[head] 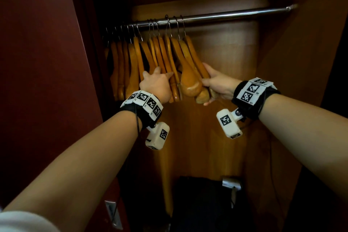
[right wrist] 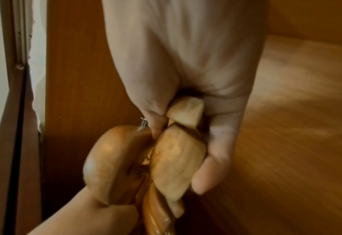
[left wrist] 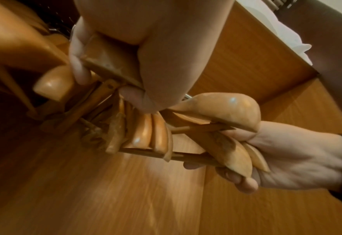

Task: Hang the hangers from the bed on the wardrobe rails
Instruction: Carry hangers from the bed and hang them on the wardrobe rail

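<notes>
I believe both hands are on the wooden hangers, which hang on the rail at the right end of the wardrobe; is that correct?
Not quite: the hangers are bunched at the left end of the rail, as the head view shows; the right end is bare. The left hand and right hand do grip them.

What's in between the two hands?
Wooden hangers on the rail fill the gap between left hand and right hand, clearest in the head view.
</notes>
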### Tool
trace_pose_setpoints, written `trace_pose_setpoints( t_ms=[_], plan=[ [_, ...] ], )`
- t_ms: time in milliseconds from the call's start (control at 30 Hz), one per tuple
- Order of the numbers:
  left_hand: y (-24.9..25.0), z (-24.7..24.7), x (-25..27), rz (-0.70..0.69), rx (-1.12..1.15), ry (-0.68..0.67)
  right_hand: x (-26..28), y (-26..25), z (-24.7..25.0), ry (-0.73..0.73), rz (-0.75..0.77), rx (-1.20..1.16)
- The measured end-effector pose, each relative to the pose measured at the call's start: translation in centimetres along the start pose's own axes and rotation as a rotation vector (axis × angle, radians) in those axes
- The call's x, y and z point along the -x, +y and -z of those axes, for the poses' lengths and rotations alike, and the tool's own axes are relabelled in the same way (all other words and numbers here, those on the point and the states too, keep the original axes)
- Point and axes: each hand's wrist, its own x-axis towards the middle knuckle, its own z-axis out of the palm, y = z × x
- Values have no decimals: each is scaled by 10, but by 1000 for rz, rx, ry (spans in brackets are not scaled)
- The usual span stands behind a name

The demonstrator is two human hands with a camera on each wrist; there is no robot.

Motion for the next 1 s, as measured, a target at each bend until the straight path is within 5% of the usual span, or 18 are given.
trace_pose_setpoints(
  t_ms=[1000],
  plan=[
    [-35,-4,22,-45,92,-32,17,-16,-30,47,-55,-52]
  ],
)
